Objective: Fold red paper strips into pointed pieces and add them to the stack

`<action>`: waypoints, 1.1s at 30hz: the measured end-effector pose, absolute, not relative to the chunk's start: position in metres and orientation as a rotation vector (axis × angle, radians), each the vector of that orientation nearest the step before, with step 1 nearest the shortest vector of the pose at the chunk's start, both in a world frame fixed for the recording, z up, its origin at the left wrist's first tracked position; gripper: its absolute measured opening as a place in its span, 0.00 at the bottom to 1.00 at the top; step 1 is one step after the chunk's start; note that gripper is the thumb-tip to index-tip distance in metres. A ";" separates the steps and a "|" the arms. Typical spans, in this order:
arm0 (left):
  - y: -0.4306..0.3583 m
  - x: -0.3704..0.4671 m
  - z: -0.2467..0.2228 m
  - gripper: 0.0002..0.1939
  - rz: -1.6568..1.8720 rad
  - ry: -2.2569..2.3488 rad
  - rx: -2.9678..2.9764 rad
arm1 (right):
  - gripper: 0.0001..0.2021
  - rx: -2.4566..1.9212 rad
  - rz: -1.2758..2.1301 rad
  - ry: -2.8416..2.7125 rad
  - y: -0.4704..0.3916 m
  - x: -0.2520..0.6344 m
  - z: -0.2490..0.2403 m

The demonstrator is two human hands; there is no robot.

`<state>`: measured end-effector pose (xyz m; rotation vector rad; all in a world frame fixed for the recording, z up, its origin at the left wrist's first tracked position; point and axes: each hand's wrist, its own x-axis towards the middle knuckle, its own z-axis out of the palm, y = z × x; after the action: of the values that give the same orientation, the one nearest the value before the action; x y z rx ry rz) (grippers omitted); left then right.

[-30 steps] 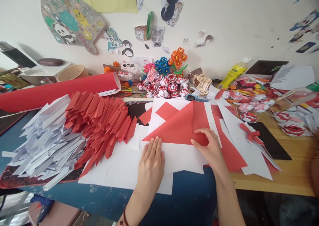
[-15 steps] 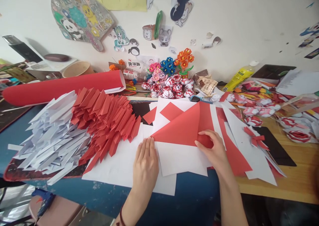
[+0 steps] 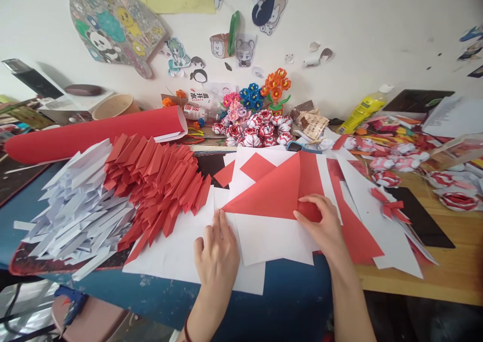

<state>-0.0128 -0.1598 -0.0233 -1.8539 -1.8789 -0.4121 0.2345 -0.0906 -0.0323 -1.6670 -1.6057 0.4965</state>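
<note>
A red sheet of paper (image 3: 267, 193), folded over into a triangle, lies on white paper in front of me. My left hand (image 3: 218, 254) presses its extended fingertips on the triangle's left corner, while its other fingers bend slightly. At the lower right corner, my right hand (image 3: 323, 226) pinches the red sheet between thumb and fingers. Part of the sheet's right side lies under that hand. To the left spreads a pile of folded red paper strips (image 3: 162, 181), beside a pile of folded white paper pieces (image 3: 79, 206).
A red paper roll (image 3: 94, 133) lies behind the piles. Red-and-white paper flowers (image 3: 260, 131) sit at the back, with a yellow bottle (image 3: 364, 109) farther right. Paper offcuts (image 3: 377, 216) cover the right side. A blue glue gun (image 3: 71, 302) rests below the table edge at left.
My left hand has shifted slightly left to the corner's tip, and some of its fingers have curled. My right hand keeps its pinch on the red paper. The camera view has moved slightly.
</note>
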 end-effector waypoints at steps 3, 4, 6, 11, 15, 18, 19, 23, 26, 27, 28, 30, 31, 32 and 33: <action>-0.162 -0.011 -0.020 0.26 -0.352 -1.875 -1.844 | 0.12 -1.667 0.493 -1.605 -0.091 0.234 -0.030; -0.165 -0.011 -0.017 0.24 -0.336 -1.872 -1.854 | 0.11 -1.668 0.496 -1.608 -0.091 0.234 -0.030; -0.174 -0.010 -0.010 0.19 -0.341 -1.856 -1.885 | 0.11 -1.670 0.499 -1.617 -0.091 0.233 -0.028; -0.194 0.003 0.005 0.15 -0.548 -1.668 -2.138 | 0.12 -1.666 0.476 -1.636 -0.091 0.235 -0.032; -0.175 0.026 0.003 0.20 -0.462 -1.450 -2.460 | 0.22 -1.623 0.467 -1.579 -0.089 0.238 -0.041; -0.147 0.044 0.000 0.24 -0.324 -1.328 -2.564 | 0.28 -1.588 0.464 -1.555 -0.088 0.238 -0.044; -0.138 0.049 0.001 0.25 -0.266 -1.283 -2.588 | 0.29 -1.583 0.460 -1.557 -0.088 0.238 -0.045; -0.114 0.065 0.006 0.25 -0.067 -1.142 -2.656 | 0.28 -1.576 0.418 -1.590 -0.089 0.238 -0.043; -0.104 0.072 0.009 0.26 0.025 -1.130 -2.696 | 0.27 -1.579 0.385 -1.613 -0.089 0.238 -0.042; -0.101 0.074 0.010 0.26 0.046 -1.131 -2.709 | 0.27 -1.579 0.376 -1.617 -0.090 0.238 -0.042; -0.098 0.076 0.011 0.26 0.061 -1.135 -2.722 | 0.26 -1.580 0.371 -1.621 -0.090 0.238 -0.042; -0.091 0.080 0.014 0.27 0.082 -1.146 -2.740 | 0.26 -1.587 0.365 -1.630 -0.089 0.238 -0.042; -0.088 0.082 0.015 0.27 0.094 -1.152 -2.743 | 0.25 -1.592 0.364 -1.635 -0.089 0.238 -0.042; -0.085 0.085 0.017 0.26 0.110 -1.155 -2.744 | 0.25 -1.598 0.364 -1.643 -0.089 0.238 -0.042; -0.082 0.087 0.019 0.26 0.125 -1.154 -2.741 | 0.24 -1.603 0.365 -1.651 -0.089 0.238 -0.042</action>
<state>0.0874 -0.0820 0.0189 -2.7408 -1.1542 0.1246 0.2383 -0.0890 -0.0419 -1.6027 -1.6510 0.3650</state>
